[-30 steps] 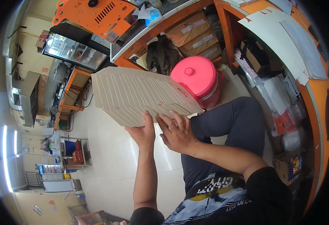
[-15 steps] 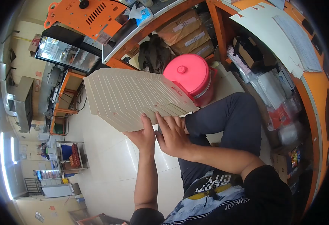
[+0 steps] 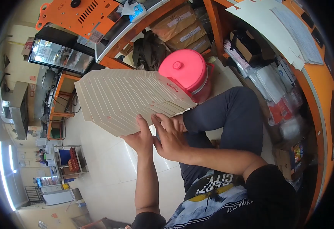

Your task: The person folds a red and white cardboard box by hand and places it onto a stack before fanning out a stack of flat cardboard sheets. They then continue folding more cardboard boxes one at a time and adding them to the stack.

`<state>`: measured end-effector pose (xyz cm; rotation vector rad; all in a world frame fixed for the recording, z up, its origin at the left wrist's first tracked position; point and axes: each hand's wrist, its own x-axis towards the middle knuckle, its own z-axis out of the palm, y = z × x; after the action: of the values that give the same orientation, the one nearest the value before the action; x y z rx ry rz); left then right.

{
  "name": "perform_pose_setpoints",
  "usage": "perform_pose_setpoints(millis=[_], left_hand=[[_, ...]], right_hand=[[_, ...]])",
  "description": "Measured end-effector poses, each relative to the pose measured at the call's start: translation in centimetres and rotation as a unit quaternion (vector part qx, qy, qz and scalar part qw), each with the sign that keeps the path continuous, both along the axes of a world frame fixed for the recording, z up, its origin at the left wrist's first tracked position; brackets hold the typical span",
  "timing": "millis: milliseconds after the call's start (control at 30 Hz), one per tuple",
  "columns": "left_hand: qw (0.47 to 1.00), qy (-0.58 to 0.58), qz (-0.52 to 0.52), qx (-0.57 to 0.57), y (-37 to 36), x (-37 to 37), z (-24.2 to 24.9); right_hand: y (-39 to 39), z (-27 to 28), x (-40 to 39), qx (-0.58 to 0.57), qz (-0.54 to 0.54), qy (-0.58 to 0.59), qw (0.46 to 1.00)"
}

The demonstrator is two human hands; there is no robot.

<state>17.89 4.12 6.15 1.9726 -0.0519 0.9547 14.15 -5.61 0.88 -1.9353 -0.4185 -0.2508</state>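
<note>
A thick stack of flat grey-beige cardboard sheets [image 3: 117, 91] is fanned out in overlapping steps in front of me, with small red print on some sheets. My left hand [image 3: 139, 141] grips the near edge, its thumb on top and its other fingers hidden beneath. Just beside it, my right hand [image 3: 171, 141] has curled fingers at the same edge, the index fingertip touching the sheets. The right thumb points toward the left hand. At the far right, the fan reaches my bent knee and a pink lidded bucket [image 3: 184, 70].
Wrapped brown parcels [image 3: 182, 28] and a dark bag [image 3: 150, 49] sit under the counter. On the right, plastic-wrapped packs [image 3: 270, 91] fill a low shelf below an orange-edged table with white sheets [image 3: 273, 30]. An orange machine [image 3: 79, 17] stands at upper left.
The whole scene has shifted slightly left and up in view. Both hands keep their places at the near edge of the fanned sheets, with only slight finger movement.
</note>
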Motion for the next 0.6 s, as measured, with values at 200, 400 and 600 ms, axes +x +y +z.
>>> perform_pose_setpoints(millis=[200, 400, 600], left_hand=[[0.999, 0.036, -0.003, -0.012, -0.36, -0.56, 0.38], [0.999, 0.033, 0.010, -0.010, -0.23, -0.57, 0.00], [0.998, 0.062, 0.002, 0.009, 0.19, -0.74, -0.09]], right_hand=[[0.19, -0.49, -0.23, 0.013, -0.015, -0.018, 1.000], [0.08, -0.21, -0.48, -0.012, 0.021, 0.020, 1.000], [-0.21, 0.12, -0.49, -0.016, 0.010, 0.017, 1.000]])
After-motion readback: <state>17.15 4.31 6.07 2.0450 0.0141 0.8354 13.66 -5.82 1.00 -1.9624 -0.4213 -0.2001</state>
